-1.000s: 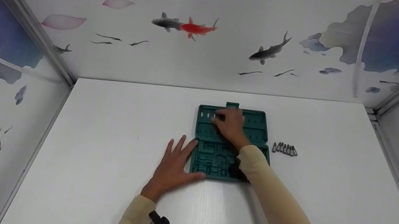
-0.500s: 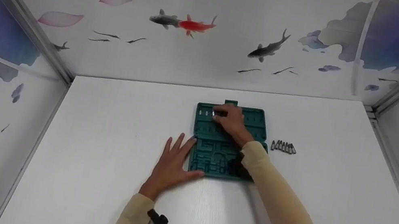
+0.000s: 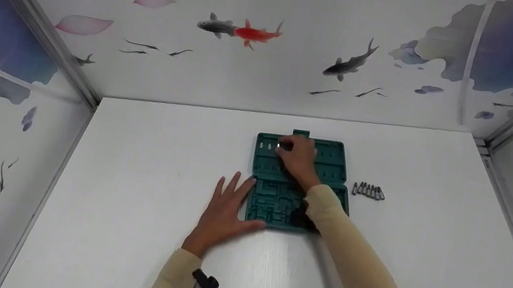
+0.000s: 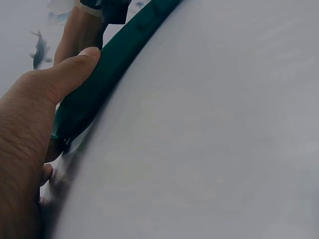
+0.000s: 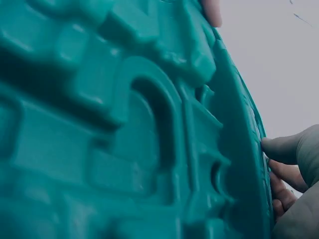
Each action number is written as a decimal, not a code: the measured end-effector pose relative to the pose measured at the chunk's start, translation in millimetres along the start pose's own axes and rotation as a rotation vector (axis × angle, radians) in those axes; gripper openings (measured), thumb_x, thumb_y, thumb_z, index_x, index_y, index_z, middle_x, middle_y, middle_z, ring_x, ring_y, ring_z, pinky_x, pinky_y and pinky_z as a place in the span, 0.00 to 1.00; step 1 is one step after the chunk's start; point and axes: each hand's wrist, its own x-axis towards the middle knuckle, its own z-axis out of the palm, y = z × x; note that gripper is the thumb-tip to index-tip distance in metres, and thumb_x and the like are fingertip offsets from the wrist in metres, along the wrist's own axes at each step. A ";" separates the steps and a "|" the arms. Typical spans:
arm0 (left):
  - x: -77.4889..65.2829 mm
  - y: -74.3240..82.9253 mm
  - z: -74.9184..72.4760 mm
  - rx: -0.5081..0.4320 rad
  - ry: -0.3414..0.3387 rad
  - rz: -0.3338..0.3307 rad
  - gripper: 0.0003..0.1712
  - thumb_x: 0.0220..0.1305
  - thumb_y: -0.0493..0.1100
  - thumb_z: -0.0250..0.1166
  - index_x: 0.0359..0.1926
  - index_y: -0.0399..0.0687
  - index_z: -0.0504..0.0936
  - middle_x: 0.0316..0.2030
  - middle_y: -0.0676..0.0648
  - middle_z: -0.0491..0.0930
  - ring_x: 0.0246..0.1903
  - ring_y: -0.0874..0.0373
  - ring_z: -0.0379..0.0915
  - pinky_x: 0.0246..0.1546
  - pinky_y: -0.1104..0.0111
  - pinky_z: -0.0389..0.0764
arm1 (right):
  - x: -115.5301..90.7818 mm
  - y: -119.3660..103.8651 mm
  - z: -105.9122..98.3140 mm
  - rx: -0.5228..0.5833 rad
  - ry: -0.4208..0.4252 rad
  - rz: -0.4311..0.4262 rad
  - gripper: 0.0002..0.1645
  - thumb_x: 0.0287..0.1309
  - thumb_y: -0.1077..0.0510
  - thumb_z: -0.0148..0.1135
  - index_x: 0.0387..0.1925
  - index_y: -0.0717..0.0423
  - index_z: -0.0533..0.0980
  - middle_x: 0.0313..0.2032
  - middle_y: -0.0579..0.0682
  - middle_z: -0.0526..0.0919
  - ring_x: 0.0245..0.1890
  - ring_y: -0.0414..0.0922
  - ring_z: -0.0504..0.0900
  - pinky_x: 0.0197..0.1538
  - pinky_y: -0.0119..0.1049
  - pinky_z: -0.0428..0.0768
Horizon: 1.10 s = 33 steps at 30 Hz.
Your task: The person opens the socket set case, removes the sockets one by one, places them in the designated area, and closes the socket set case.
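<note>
An open green plastic tool case [image 3: 272, 205] lies on the white table, its lid folded flat toward the back. In the lid's upper left row, my right hand [image 3: 300, 158] pinches a small silver bit [image 3: 279, 145] between thumb and fingers. Two similar silver bits [image 3: 265, 146] stand in the slots just left of it. My left hand [image 3: 221, 216] spreads around the case's front left corner, fingers along the side and thumb on the front edge. The left wrist view shows that thumb [image 4: 77, 72] on the green wall. From the right wrist, the case's molded recesses [image 5: 144, 129] fill most of the view.
Right of the case, several dark metal bits [image 3: 368, 190] lie in a row on the table [image 3: 133, 185]. A latch tab [image 3: 300, 133] sticks out at the lid's back edge. White panels printed with fish [image 3: 256, 34] enclose the table at the back and sides.
</note>
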 end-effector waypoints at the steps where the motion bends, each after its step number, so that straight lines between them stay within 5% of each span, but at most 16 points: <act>1: -0.3 0.6 0.2 0.000 0.002 0.005 0.65 0.63 0.84 0.66 0.90 0.61 0.55 0.88 0.39 0.48 0.87 0.35 0.34 0.84 0.36 0.46 | -0.7 -0.3 -0.2 -0.011 0.006 -0.004 0.19 0.73 0.59 0.72 0.60 0.62 0.86 0.60 0.61 0.87 0.67 0.60 0.76 0.76 0.66 0.62; 12: 0.6 3.1 0.5 0.003 0.002 0.020 0.66 0.62 0.85 0.65 0.90 0.61 0.55 0.88 0.40 0.48 0.88 0.36 0.34 0.84 0.38 0.44 | -2.8 -1.3 -1.2 0.015 0.080 0.006 0.12 0.72 0.59 0.73 0.52 0.61 0.89 0.53 0.59 0.90 0.60 0.57 0.81 0.74 0.62 0.64; 16: 2.3 2.6 0.8 -0.007 0.010 0.007 0.65 0.62 0.85 0.66 0.90 0.63 0.55 0.89 0.40 0.47 0.87 0.33 0.33 0.83 0.35 0.47 | -2.0 -1.8 -5.3 0.178 0.120 0.003 0.12 0.74 0.61 0.72 0.54 0.64 0.87 0.55 0.60 0.88 0.60 0.57 0.82 0.74 0.58 0.69; 22: 4.4 1.7 2.9 -0.004 0.008 0.015 0.65 0.62 0.84 0.66 0.90 0.64 0.54 0.89 0.41 0.47 0.87 0.34 0.33 0.83 0.35 0.46 | -1.7 1.0 -27.2 0.416 0.139 -0.038 0.13 0.76 0.64 0.70 0.55 0.69 0.85 0.54 0.61 0.87 0.55 0.53 0.84 0.60 0.46 0.81; 33: 1.6 -0.5 1.5 0.014 0.000 0.015 0.66 0.62 0.82 0.68 0.90 0.59 0.55 0.88 0.40 0.49 0.88 0.40 0.36 0.85 0.39 0.39 | -36.6 16.4 -82.1 0.323 0.072 -0.102 0.16 0.77 0.59 0.71 0.58 0.66 0.85 0.54 0.59 0.88 0.56 0.51 0.83 0.59 0.44 0.79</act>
